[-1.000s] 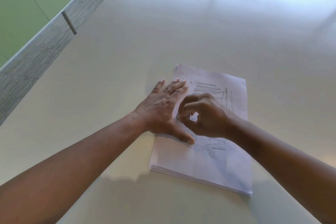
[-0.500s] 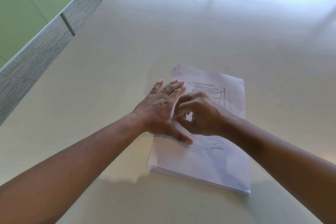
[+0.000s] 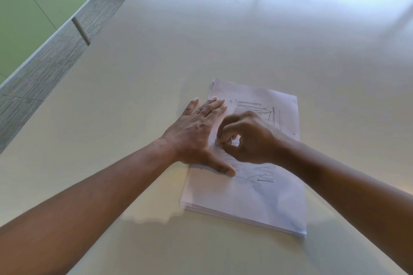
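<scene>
Pale glossy counter [image 3: 223,29] fills the view. Green glass panel [image 3: 33,6] and grey carpet floor [image 3: 55,56] lie off its left edge. 1 paper stack [image 3: 257,203], top sheet scribbled, lies on the counter in front of you. Your left hand [image 3: 196,134] presses flat on its left edge, fingers straight. Your right hand [image 3: 250,140], fingers curled, pinches a whitish bit [image 3: 218,142] against the sheet; too small to identify.

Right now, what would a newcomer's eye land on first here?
First the two hands at the middle of the view. The left hand rests flat on the left edge of a stack of paper, while the right hand pinches a small pale piece against the pencil-scribbled top sheet; it is too small to identify. The stack lies on a wide pale table, with a green panel at the far left.
</scene>
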Motion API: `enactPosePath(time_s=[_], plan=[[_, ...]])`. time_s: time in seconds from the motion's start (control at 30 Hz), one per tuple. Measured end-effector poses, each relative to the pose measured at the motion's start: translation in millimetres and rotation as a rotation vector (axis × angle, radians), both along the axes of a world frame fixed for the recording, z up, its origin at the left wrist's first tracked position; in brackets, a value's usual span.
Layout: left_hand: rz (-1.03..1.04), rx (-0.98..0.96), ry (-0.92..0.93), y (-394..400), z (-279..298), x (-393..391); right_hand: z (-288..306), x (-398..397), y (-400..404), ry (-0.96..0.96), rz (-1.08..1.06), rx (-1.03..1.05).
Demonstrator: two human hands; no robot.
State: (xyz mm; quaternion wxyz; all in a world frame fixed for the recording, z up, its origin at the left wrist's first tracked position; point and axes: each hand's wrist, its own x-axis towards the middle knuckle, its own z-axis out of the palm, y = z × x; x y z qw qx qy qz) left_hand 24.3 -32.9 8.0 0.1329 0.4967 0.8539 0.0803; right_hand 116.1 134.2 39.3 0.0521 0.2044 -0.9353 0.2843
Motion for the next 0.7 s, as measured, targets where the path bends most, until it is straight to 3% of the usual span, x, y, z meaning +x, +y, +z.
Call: enactPosePath(time_s=[0.17, 0.37, 0.6, 0.7], plan=[[0.005, 0.006, -0.011, 0, 3, 1, -4, -10, 11, 0.062, -0.191, 0.008], [0.006, 0.02, -0.011, -1, 1, 0, 2, 11, -4, -0.046, 0.022, 0.001], [0.003, 0.01, -0.003, 0, 1, 1, 2, -9, 9, 0.059, -0.085, -0.019], [0.007, 0.006, -0.014, 0, 2, 1, 4, 2, 3, 0.003, 0.019, -0.016]])
